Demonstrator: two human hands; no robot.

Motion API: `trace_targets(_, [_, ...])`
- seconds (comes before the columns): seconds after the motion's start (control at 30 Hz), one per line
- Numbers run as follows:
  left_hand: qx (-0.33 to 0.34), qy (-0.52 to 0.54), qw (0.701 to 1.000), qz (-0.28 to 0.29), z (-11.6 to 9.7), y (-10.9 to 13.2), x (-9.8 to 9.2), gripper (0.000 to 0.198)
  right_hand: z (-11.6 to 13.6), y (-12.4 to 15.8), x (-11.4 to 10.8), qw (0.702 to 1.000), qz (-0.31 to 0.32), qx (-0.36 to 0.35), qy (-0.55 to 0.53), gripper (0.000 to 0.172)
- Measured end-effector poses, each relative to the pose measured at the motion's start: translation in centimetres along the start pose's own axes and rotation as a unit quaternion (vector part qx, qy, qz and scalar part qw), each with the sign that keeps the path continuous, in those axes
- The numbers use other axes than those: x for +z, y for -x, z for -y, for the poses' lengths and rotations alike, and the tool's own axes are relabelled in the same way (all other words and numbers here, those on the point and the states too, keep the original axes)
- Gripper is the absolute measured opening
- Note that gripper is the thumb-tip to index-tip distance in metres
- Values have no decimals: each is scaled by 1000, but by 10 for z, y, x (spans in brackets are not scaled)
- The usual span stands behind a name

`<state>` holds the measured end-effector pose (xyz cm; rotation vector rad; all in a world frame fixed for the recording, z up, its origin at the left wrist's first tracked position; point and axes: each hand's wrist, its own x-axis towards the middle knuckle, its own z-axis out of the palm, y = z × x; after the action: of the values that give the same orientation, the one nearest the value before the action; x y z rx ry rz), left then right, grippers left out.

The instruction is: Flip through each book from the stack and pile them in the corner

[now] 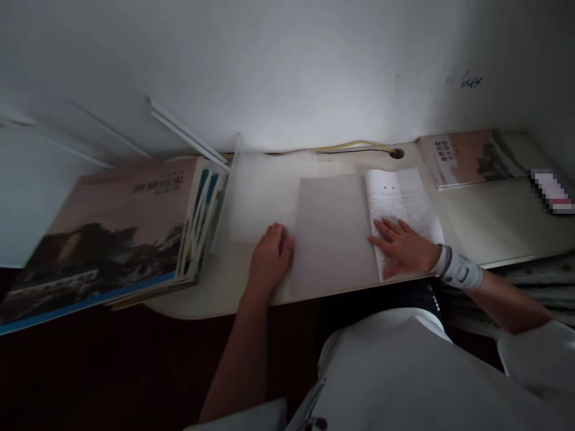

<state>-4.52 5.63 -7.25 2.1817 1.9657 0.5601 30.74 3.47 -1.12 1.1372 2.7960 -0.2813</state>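
A book lies spread on the desk, with a plain grey-white page (335,230) on its left and a page of printed text (398,197) on its right. My right hand (402,245), with a light band at the wrist, rests flat on the printed page, fingers spread. Beside the book's left edge is my left hand (271,254), lying on the desk with fingers loosely bent and the thumb apart, close to the page edge. Nothing shows in its grasp. Just beyond it a translucent sheet or folder (265,185) lies on the desk.
A tall stack of books (126,221) overhangs the desk's front edge at left. Another history book (471,158) lies at the back right, near a pixelated phone (552,191). A yellow cable (354,143) runs along the wall to a hole in the desk (397,154).
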Motion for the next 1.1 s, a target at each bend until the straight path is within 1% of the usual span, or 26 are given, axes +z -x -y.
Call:
trace_targets(0.1, [20, -12, 1000, -22, 0, 0, 4, 56, -5, 0, -1, 1000, -14, -4, 12, 90])
trace_targets(0.23, [25, -18, 999, -33, 2, 1, 6, 54, -8, 13, -6, 999, -40, 16, 29, 81])
trace_targets(0.3, [22, -21, 999, -27, 0, 0, 2, 53, -6, 23, -6, 997, -58, 38, 29, 76])
trace_targets(0.37, [25, -26, 999, -33, -9, -1, -8, 51, -6, 34, -4, 995, -82, 48, 24, 75])
trace_targets(0.4, [33, -30, 998, -41, -18, -2, -13, 51, -8, 39, -2, 994, -96, 50, 20, 75])
trace_targets(0.47, [70, -34, 995, -55, -47, -3, -24, 53, -15, 51, 1, 989, -134, 68, 12, 76])
trace_targets(0.5, [102, -33, 993, -49, -66, -3, -27, 55, -21, 58, 4, 983, -157, 91, 10, 76])
trace_targets(0.57, [208, -22, 978, -1, -110, 1, -25, 65, -34, 73, 12, 965, -207, 159, 12, 77])
trace_targets(0.63, [318, -14, 947, 46, -154, 9, -13, 76, -45, 90, 22, 945, -241, 222, 19, 81])
trace_targets(0.67, [361, -12, 930, 71, -173, 13, -4, 80, -47, 98, 29, 939, -244, 239, 23, 84])
trace_targets(0.7, [388, -8, 917, 87, -188, 18, 5, 81, -48, 106, 35, 939, -238, 246, 28, 87])
trace_targets(0.77, [409, -11, 906, 109, -206, 25, 22, 70, -44, 119, 48, 949, -206, 237, 38, 91])
trace_targets(0.83, [404, -20, 907, 117, -211, 28, 33, 57, -37, 128, 58, 956, -175, 229, 55, 94])
trace_targets(0.9, [390, -30, 913, 119, -207, 28, 37, 51, -32, 134, 64, 957, -159, 233, 71, 95])
trace_targets(1.1, [326, -63, 939, 89, -192, 29, 35, 49, -36, 143, 67, 955, -153, 242, 73, 88])
